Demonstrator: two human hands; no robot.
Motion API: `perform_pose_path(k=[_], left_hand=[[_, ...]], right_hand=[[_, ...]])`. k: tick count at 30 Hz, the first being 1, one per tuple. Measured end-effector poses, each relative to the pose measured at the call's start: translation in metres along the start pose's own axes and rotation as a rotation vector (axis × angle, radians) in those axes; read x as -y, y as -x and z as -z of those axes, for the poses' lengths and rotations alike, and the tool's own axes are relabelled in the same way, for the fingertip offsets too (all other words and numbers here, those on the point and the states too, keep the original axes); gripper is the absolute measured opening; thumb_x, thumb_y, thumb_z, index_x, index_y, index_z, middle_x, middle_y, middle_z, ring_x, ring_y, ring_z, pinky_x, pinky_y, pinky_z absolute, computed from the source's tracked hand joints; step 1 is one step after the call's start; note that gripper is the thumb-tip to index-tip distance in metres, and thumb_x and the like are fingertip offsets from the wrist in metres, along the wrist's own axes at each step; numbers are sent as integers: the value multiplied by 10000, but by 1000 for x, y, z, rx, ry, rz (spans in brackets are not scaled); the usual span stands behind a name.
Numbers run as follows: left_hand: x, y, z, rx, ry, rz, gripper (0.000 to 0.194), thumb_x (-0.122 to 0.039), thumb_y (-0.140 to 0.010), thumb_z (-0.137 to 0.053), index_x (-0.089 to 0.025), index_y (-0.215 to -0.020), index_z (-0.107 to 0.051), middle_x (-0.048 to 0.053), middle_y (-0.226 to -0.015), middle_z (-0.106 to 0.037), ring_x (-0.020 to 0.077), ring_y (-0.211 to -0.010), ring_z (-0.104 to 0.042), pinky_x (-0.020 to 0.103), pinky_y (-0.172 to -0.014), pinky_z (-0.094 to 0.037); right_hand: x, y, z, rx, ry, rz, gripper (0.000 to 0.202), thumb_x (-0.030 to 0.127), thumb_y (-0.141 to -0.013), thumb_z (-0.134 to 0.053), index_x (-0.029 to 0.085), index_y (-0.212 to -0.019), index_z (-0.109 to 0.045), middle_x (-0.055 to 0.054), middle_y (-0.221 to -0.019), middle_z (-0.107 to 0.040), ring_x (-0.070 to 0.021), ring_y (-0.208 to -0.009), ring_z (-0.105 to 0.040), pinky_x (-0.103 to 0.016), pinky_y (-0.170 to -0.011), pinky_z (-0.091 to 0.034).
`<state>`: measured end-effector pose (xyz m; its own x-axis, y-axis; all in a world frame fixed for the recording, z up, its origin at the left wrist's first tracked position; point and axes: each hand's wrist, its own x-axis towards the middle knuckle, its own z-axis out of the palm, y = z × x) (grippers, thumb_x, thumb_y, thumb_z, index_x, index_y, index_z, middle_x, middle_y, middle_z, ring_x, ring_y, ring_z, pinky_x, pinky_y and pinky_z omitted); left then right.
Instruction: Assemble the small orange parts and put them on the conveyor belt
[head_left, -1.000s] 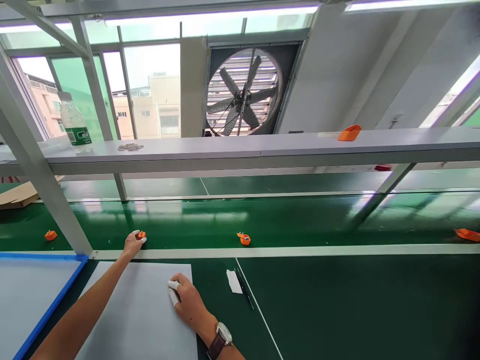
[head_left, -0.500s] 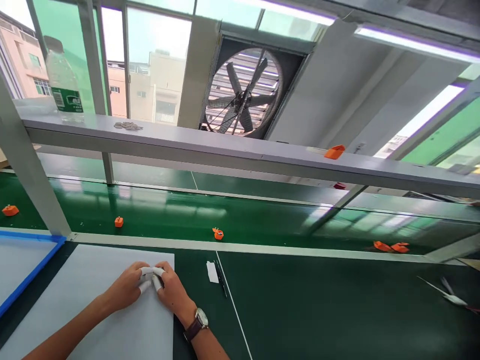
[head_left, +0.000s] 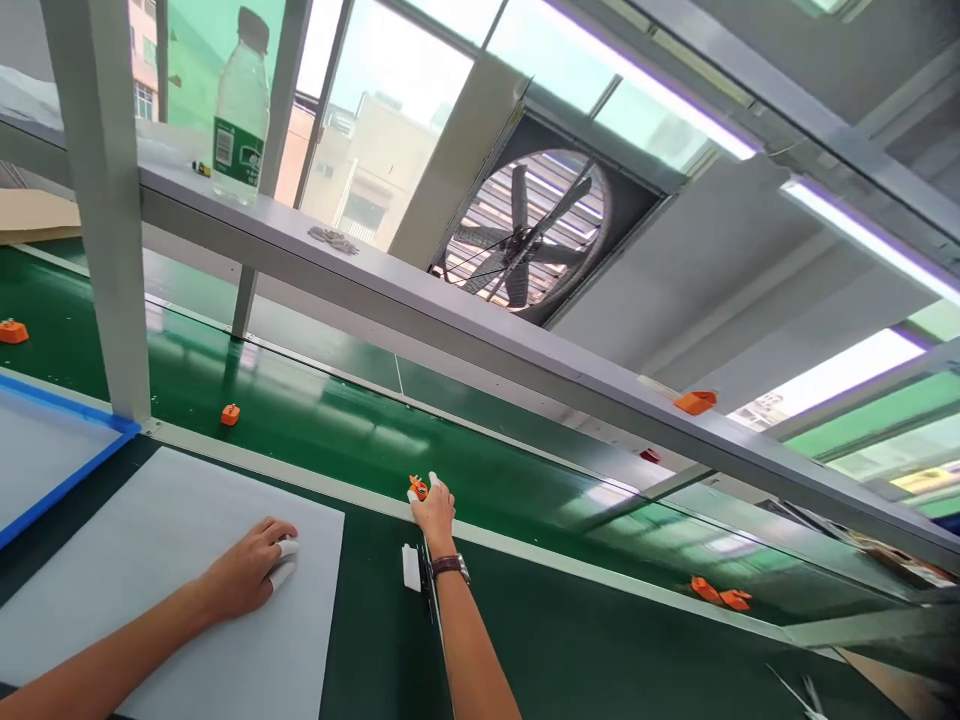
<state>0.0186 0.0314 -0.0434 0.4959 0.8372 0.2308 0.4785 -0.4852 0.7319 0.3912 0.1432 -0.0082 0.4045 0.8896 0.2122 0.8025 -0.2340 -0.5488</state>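
Observation:
My left hand point(head_left: 251, 570) rests on the white sheet point(head_left: 187, 520), its fingers curled together, with white covers on some fingertips; whether anything is in it cannot be seen. Beyond the pale rail, my right hand point(head_left: 435, 508) reaches to a small orange piece point(head_left: 418, 487) on the green surface. Its thumb and a finger, both white-tipped, are apart on either side of that piece. Near my right wrist, which wears a watch, a small white piece point(head_left: 412, 567) lies beside a thin black tool point(head_left: 427, 585).
A blue-edged frame point(head_left: 67, 495) lies at the left. Other orange pieces point(head_left: 230, 414) sit on the green strip point(head_left: 300, 410). A bottle point(head_left: 240, 120) stands on the grey shelf point(head_left: 450, 300). A metal post point(head_left: 112, 220) rises at the left.
My right hand has left my left hand and moved forward and right to the orange piece. My left hand remains over the sheet. The view has tilted.

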Motion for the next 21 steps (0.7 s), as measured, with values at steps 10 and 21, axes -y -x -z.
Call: perform_pose_path(k=[10, 21], left_hand=[[-1, -2, 2, -63, 125, 18, 225, -264, -897, -532, -214, -1023, -711, 94, -1233, -662, 288, -1158, -586, 462, -1019, -506], [-31, -5, 54, 134, 833, 308, 335, -379, -890, -638, -161, -1142, -670, 44, -881, -664, 138, -687, -580, 267, -616, -481]], right_hand=[[55, 44, -26, 260, -220, 271, 592, 275, -835, -564, 129, -1406, -509, -148, -1292, -624, -263, -1180, -609, -420, -1060, -460], [134, 175, -15, 681, -569, 875, 646, 107, -890, -602, 342, -1470, -441, -57, -1478, -505, -248, -1368, -477, -470, -1149, -415]])
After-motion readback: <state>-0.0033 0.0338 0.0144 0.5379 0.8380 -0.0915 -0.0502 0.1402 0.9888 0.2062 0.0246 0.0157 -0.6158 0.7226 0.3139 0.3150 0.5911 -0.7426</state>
